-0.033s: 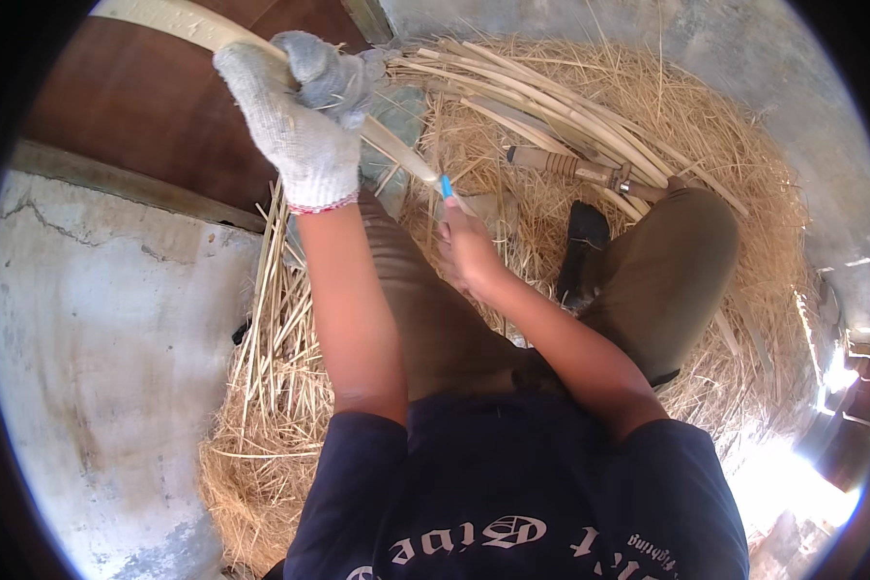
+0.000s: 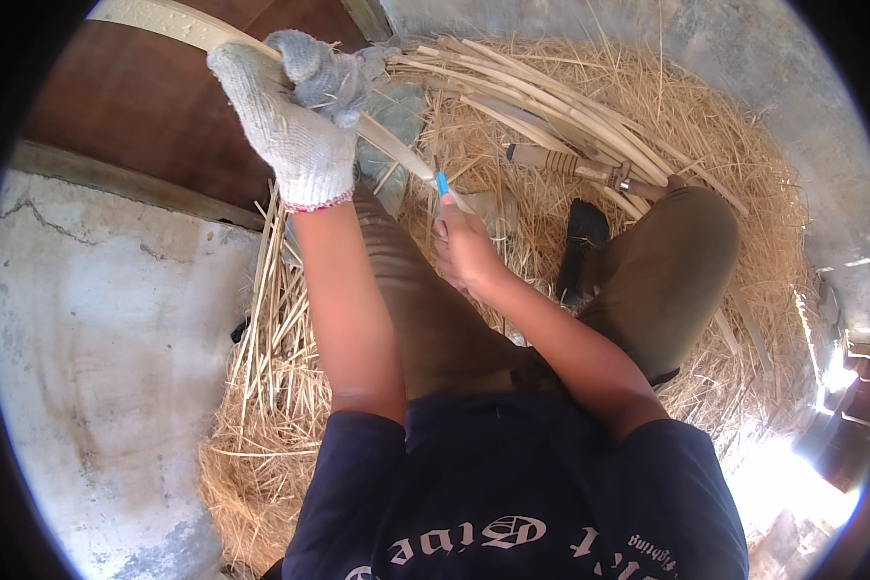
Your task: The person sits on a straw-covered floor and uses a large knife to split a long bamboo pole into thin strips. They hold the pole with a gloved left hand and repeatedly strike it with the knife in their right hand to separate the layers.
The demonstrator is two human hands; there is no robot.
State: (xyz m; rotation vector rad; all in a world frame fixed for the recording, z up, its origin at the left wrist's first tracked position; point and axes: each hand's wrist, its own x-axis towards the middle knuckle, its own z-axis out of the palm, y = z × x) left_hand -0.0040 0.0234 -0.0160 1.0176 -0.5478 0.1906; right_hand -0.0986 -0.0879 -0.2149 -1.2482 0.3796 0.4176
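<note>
My left hand (image 2: 295,126), in a knitted white and grey work glove, is closed around a long pale bamboo-like strip (image 2: 179,27). The strip runs from the upper left, through the glove, down toward my right hand. Bare and closed, my right hand (image 2: 469,253) grips a small knife (image 2: 442,184) with a blue section showing above the fingers. Its thin blade lies at the strip's lower end; the rest of the handle is hidden in my fist.
Several split strips (image 2: 561,97) lie on a bed of straw-like shavings (image 2: 735,126). Across them rests a ringed brown wooden handle (image 2: 556,162) with a metal collar. More thin strips (image 2: 271,338) are heaped left of my leg. A cracked wall (image 2: 116,319) stands at the left.
My left hand and the strip have shifted very slightly to the left. My right hand and the knife stay almost in place.
</note>
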